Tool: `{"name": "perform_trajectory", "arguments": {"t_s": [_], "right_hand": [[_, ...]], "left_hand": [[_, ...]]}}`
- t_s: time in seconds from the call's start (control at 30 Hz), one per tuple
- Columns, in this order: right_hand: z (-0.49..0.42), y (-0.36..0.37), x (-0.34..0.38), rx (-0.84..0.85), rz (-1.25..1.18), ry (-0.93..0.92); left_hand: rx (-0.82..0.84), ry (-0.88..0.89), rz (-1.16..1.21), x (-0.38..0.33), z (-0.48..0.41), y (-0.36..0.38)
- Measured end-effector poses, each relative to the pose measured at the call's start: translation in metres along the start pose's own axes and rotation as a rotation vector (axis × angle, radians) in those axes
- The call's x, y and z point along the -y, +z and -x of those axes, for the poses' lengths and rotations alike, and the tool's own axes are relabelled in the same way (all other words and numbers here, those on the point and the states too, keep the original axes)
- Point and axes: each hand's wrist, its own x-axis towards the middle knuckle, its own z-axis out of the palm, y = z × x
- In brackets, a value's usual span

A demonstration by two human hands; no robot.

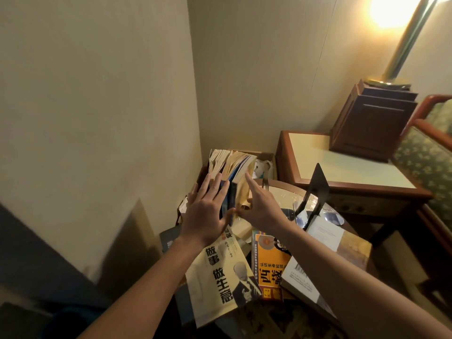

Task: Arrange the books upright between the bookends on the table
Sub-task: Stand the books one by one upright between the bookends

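Several books [232, 167] stand upright in a row at the table's back left, pages fanned at the top. My left hand [206, 211] lies flat with spread fingers against the left side of the row. My right hand [259, 204] presses with straight fingers on the row's right side, the thumb near the cover. A black metal bookend [315, 189] stands apart to the right on the round table [286, 192]. Lying flat in front are a cream book [220, 277], an orange book [267, 265] and a white book [303, 282].
A square side table [342, 167] with a dark wooden box [371, 123] and a lamp pole stands at the back right. A patterned armchair [430, 155] is at the far right. Walls close the corner behind the books.
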Motion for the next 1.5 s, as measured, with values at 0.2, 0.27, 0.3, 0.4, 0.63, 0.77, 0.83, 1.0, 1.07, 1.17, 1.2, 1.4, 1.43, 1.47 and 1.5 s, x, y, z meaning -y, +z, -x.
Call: {"name": "perform_trajectory", "arguments": {"t_s": [0.2,0.27,0.3,0.4,0.63,0.77,0.83,1.0,1.07,1.17,1.2,1.4,1.43,1.47,1.5], "right_hand": [[0.048,-0.014,0.0,-0.004,-0.017,0.013],[0.066,-0.02,-0.001,-0.013,-0.015,0.024],[0.075,-0.023,-0.003,-0.015,-0.012,0.034],[0.1,-0.032,-0.014,-0.002,-0.008,0.097],[0.151,-0.05,-0.049,0.012,0.041,0.228],[0.173,-0.057,-0.073,0.014,0.064,0.329],[0.181,-0.059,-0.081,0.026,0.034,0.373],[0.196,-0.057,-0.093,0.032,0.061,0.357],[0.199,-0.058,-0.097,0.049,0.133,0.358],[0.202,-0.059,-0.105,0.1,0.248,0.356],[0.202,-0.058,-0.109,0.102,0.257,0.357],[0.201,-0.058,-0.134,0.079,0.235,0.416],[0.199,-0.059,-0.138,0.077,0.232,0.423],[0.197,-0.059,-0.141,0.074,0.23,0.43],[0.194,-0.061,-0.145,0.072,0.228,0.436]], "left_hand": [[0.072,-0.066,0.045,-0.019,0.037,-0.004],[0.101,-0.084,0.054,-0.029,0.049,-0.004],[0.113,-0.093,0.064,-0.034,0.054,-0.004],[0.159,-0.126,0.105,-0.052,0.067,-0.002],[0.324,-0.169,0.205,-0.089,0.09,0.011],[0.431,-0.141,0.23,-0.108,0.096,0.014],[0.488,-0.134,0.216,-0.119,0.098,0.013],[0.581,-0.169,0.256,-0.138,0.1,0.015],[0.612,-0.166,0.282,-0.145,0.099,0.017],[0.672,-0.179,0.358,-0.159,0.095,0.024],[0.681,-0.198,0.387,-0.164,0.093,0.026],[0.679,-0.331,0.492,-0.177,0.082,0.041],[0.682,-0.329,0.479,-0.177,0.08,0.045],[0.68,-0.324,0.454,-0.178,0.079,0.049],[0.675,-0.313,0.417,-0.178,0.077,0.053]]}}
